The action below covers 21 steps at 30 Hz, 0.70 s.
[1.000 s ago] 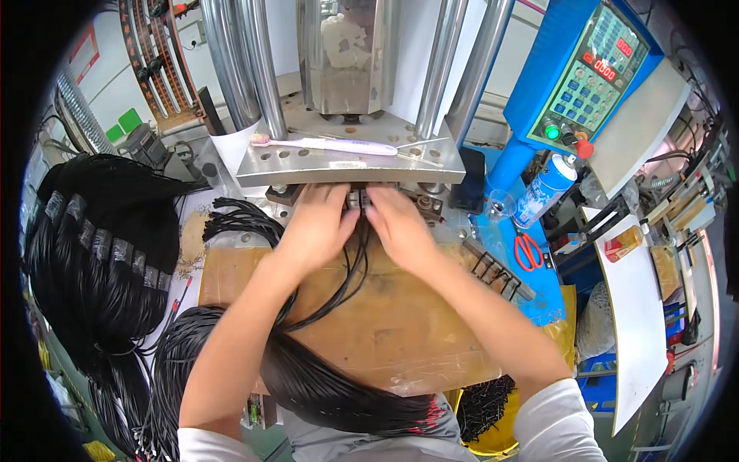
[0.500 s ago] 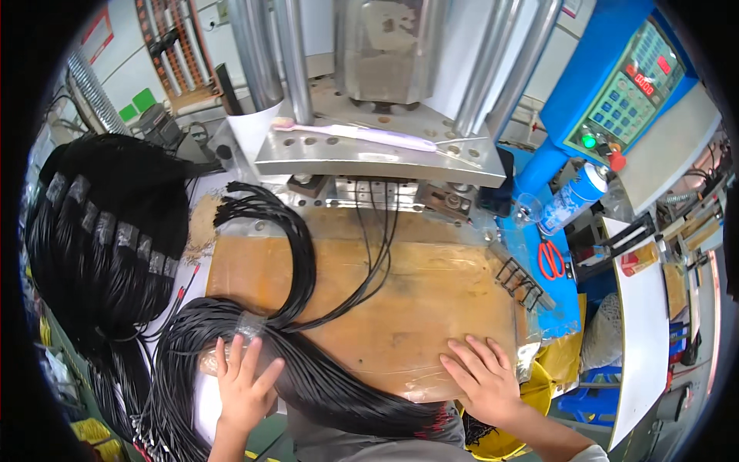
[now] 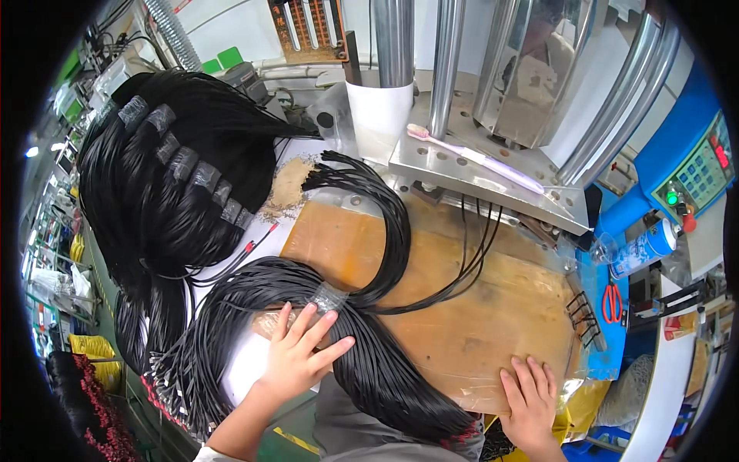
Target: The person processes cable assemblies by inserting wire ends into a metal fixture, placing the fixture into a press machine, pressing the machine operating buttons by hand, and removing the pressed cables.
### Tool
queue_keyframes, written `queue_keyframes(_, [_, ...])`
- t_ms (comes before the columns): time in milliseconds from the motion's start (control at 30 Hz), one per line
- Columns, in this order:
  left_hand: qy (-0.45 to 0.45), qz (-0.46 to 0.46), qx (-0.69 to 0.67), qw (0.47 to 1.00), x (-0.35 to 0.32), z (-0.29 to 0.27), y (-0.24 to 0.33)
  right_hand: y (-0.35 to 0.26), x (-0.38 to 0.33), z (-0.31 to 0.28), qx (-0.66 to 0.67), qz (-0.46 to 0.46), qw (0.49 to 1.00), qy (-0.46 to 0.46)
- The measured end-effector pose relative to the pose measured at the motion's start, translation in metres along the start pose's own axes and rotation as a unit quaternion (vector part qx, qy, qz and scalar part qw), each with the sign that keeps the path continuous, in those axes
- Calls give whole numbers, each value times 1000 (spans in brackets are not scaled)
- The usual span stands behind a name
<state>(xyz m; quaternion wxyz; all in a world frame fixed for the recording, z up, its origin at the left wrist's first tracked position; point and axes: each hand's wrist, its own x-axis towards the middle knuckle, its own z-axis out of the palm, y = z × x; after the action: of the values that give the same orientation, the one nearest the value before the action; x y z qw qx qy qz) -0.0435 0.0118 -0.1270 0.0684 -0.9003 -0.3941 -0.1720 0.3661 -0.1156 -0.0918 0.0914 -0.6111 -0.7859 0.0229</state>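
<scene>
My left hand [image 3: 304, 356] lies with fingers spread on a thick bundle of black cables [image 3: 385, 369], just below the clear tape [image 3: 329, 297] wrapped around it. My right hand [image 3: 531, 400] rests flat at the near right edge of the amber work board [image 3: 462, 339], holding nothing. From the bundle, one thick strand curves up along the board's left part. Several thinner cables [image 3: 483, 258] run under the metal plate [image 3: 481, 175] of the press; their far ends are hidden there. Red tips show at the bundle's near end.
A large pile of taped black cables [image 3: 181, 177] stands at the left, beside tan granules [image 3: 291, 185]. On the metal plate lies a toothbrush [image 3: 477, 159]. At the right are red-handled scissors [image 3: 612, 303], a blue spray can [image 3: 647, 248] and a blue control panel [image 3: 697, 173].
The view has turned left, so the bench and press sit farther right in the picture. My left hand stays on the bundle and my right hand stays at the board's edge.
</scene>
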Motion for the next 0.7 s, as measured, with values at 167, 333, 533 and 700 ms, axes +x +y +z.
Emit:
queue_keyframes(167, [6,2,5,1000,-1,1,-1,-2,1,-3,7,4,1000,3])
queue_keyframes(333, [-156,-56,-18,986,23,-42,19,-1,0,-3,-8,-2,1000,1])
queue_keyframes(533, [-74,5,-210,975,96,-88,22,-28,34,-25,114,-1,993,-11])
queue_keyframes(700, [-32,98,-102,989,168,-1,15,-83,101,-2,272,-27,962,-20])
